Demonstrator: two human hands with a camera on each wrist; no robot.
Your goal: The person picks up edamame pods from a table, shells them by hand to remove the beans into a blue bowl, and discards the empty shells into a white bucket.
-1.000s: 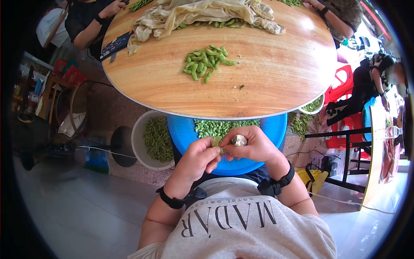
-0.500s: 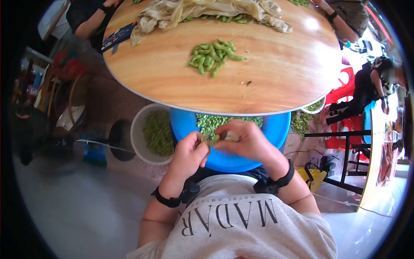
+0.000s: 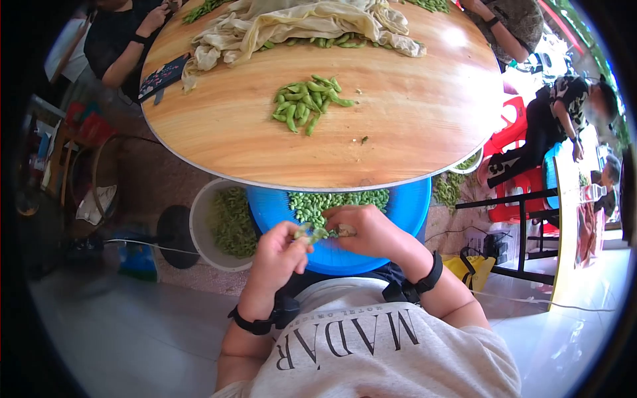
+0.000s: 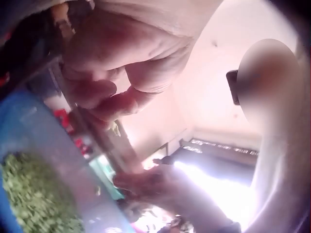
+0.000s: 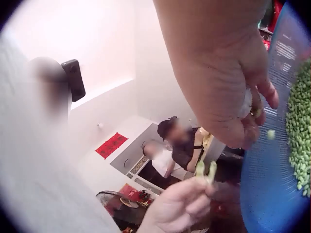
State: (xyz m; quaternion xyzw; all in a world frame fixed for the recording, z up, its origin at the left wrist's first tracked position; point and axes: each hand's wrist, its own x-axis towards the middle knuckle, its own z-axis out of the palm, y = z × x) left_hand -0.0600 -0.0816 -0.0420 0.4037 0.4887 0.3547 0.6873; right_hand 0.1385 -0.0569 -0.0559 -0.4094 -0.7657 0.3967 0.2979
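I had the left hand (image 3: 273,257) pinching a green pod (image 3: 310,233) over the blue basket (image 3: 406,212), the right hand (image 3: 365,231) curled beside it, its hold unclear to me; working low seemed best for catching beans.

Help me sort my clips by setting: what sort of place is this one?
Probably a small eatery or household room, used here for shelling, judging by the round wood-grain table, red plastic seats and blue plastic basket of shelled green beans.

There are pale walls (image 5: 160,73), a glossy grey floor (image 3: 166,331), red chairs (image 3: 507,136) and a round wooden table (image 3: 411,126).
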